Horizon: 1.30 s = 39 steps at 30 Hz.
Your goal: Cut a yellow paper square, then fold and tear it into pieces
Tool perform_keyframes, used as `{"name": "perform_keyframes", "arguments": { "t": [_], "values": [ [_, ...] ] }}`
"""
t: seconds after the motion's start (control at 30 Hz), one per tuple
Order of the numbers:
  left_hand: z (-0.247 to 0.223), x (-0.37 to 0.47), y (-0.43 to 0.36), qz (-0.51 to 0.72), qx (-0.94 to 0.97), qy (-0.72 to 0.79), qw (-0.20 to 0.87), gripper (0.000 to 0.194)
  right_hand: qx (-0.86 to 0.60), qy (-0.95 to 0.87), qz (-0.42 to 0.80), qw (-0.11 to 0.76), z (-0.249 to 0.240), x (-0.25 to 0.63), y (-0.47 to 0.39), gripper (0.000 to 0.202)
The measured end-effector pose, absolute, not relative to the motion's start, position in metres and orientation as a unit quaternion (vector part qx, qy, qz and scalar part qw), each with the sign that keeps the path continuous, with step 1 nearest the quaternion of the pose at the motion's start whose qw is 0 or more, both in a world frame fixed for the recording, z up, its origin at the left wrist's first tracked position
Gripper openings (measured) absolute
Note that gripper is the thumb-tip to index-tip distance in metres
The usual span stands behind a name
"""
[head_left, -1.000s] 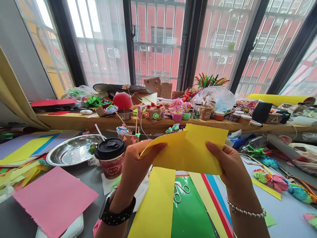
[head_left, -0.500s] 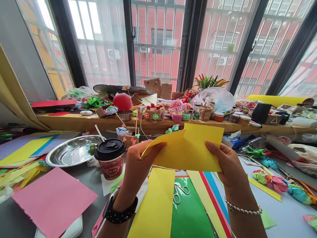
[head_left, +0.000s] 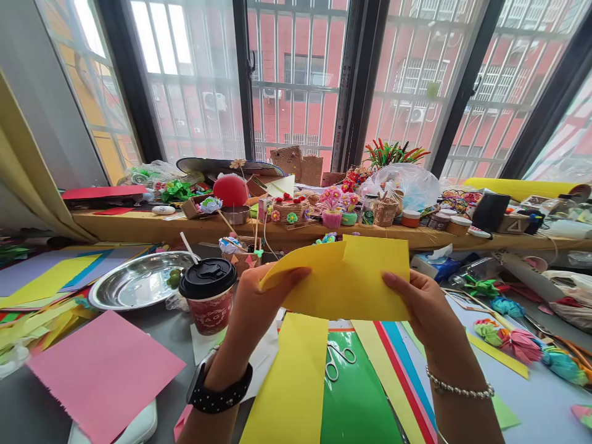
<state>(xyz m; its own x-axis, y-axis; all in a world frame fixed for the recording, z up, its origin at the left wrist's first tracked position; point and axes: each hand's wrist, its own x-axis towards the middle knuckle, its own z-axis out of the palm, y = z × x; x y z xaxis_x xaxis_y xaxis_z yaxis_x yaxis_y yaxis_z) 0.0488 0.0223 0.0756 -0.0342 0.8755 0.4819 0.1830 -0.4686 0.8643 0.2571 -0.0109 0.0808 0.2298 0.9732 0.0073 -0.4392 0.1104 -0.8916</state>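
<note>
A sheet of yellow paper (head_left: 342,283), bent and partly folded over, is held up above the table between my two hands. My left hand (head_left: 266,290) pinches its left end, thumb in front, where the paper curls. On the right end, my right hand (head_left: 411,293) grips the sheet with the thumb on the near face and the fingers behind. Below it lie a yellow paper strip (head_left: 291,382) and a glossy green sheet (head_left: 354,394). Small scissors (head_left: 340,361) rest on the green sheet, their blades hidden.
Left of my hands stand a lidded paper cup (head_left: 208,302) and a metal plate (head_left: 134,287) with green fruit. A pink paper square (head_left: 108,376) lies nearer. Paper flowers (head_left: 513,339) are at the right. Crafts crowd the window sill (head_left: 296,233).
The yellow sheet's right end has come slightly left and turned a little, with my right hand moving inward. Both hands keep their hold.
</note>
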Motion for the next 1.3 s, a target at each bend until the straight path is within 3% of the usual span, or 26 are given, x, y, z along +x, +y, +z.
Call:
{"name": "perform_keyframes", "arguments": {
  "t": [0.53, 1.03, 1.3],
  "values": [
    [0.082, 0.057, 0.017, 0.585, 0.67, 0.415, 0.193, 0.017, -0.405, -0.309, 0.54, 0.67, 0.072, 0.258, 0.001, 0.021],
    [0.068, 0.059, 0.028, 0.614, 0.589, 0.398, 0.343, 0.016, -0.413, -0.317, 0.517, 0.68, 0.075, 0.262, -0.002, 0.022],
    [0.066, 0.065, 0.031, 0.633, 0.559, 0.401, 0.354, 0.016, -0.419, -0.307, 0.494, 0.697, 0.073, 0.258, -0.002, 0.021]
  ]
}}
